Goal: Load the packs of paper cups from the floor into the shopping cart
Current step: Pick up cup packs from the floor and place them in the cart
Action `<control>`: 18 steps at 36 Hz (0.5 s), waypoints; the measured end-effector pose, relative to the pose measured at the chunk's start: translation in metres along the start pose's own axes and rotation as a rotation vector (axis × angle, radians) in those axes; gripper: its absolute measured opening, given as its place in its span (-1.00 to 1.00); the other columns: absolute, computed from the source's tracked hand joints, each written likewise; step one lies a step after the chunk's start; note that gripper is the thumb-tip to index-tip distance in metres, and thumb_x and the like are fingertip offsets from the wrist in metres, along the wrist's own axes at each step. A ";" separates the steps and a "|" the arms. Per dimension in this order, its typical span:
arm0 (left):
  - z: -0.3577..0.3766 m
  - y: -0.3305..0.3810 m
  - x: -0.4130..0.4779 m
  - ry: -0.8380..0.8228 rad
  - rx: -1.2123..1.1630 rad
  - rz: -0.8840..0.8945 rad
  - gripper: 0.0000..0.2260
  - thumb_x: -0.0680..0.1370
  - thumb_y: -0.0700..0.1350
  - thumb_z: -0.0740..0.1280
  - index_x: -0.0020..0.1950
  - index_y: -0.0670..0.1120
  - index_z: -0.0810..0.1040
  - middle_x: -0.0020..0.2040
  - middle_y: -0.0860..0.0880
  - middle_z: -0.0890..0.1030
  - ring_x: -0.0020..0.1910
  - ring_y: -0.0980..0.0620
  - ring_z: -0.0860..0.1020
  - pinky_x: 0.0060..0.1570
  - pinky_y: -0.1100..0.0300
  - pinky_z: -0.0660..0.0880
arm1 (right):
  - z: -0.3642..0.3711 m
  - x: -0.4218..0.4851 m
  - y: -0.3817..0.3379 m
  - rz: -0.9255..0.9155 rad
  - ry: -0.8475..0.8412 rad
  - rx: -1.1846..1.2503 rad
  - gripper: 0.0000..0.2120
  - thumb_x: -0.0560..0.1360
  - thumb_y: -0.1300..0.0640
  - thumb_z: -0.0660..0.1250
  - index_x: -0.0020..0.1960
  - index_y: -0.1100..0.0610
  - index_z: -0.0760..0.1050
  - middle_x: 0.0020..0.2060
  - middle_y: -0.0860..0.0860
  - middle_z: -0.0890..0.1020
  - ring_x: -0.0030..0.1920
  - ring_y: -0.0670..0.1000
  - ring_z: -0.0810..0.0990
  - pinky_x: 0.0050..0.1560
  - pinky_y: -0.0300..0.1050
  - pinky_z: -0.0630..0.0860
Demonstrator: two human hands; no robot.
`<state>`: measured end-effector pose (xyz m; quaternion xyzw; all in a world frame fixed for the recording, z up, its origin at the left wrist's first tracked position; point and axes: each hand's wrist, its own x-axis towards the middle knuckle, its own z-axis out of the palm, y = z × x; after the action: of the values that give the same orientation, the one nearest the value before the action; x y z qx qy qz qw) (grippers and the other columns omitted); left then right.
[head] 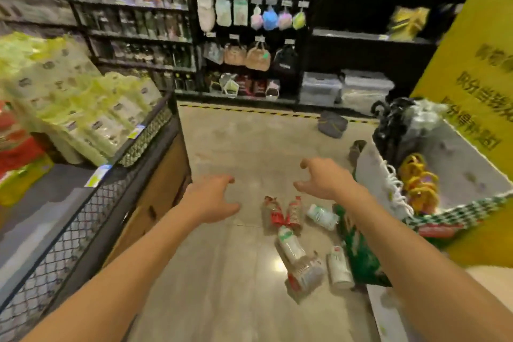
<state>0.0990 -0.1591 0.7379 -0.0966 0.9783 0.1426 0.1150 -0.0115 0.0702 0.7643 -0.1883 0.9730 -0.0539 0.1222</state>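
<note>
Several packs of paper cups lie scattered on the floor. Two red-striped packs point(280, 212) lie side by side, a white and green pack point(322, 216) is to their right, another white pack point(290, 244) sits nearer me, with a clear-wrapped pack point(306, 275) and a white pack point(339, 268) closest. My left hand point(212, 198) hovers open above the floor, left of the packs. My right hand point(326, 179) hovers open above and beyond them, fingers curled. Neither hand touches a pack. No shopping cart is clearly visible.
A mesh-sided display bin point(91, 216) of tissue packs stands at left. At right is a grey table point(460, 164) with a checkered edge holding yellow items point(416, 178) and black items. Shelves line the back wall. A grey bag point(332, 123) lies on the floor farther off.
</note>
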 end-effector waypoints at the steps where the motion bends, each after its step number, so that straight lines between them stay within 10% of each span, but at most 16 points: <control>1: 0.000 0.004 0.016 -0.020 -0.018 0.039 -0.36 0.55 0.20 0.34 0.58 0.03 0.27 0.53 -0.02 0.37 0.48 -0.06 0.37 0.40 0.05 0.36 | 0.001 0.005 0.007 0.045 0.004 0.005 -0.40 0.54 -0.21 0.35 0.48 0.04 0.39 0.29 0.08 0.58 0.26 0.16 0.57 0.15 0.08 0.56; 13: 0.024 0.083 0.188 -0.232 -0.181 0.286 -0.42 0.55 0.05 0.41 0.52 -0.09 0.36 0.34 -0.08 0.56 0.29 -0.01 0.54 0.14 0.23 0.39 | 0.043 0.068 0.105 0.360 -0.050 0.135 -0.41 0.53 -0.24 0.33 0.44 0.06 0.41 0.24 0.05 0.62 0.19 0.13 0.60 0.13 0.11 0.60; 18: 0.068 0.113 0.274 -0.313 -0.152 0.304 -0.36 0.35 0.26 0.37 0.38 0.02 0.48 0.16 0.02 0.62 0.17 -0.01 0.58 0.21 -0.02 0.53 | 0.095 0.124 0.162 0.458 -0.141 0.227 -0.47 0.48 -0.24 0.31 0.32 0.04 0.43 0.15 0.05 0.63 0.09 0.14 0.61 0.07 0.11 0.62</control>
<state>-0.1746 -0.0753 0.6339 0.0667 0.9382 0.2450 0.2351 -0.1560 0.1671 0.6216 0.0483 0.9670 -0.1207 0.2191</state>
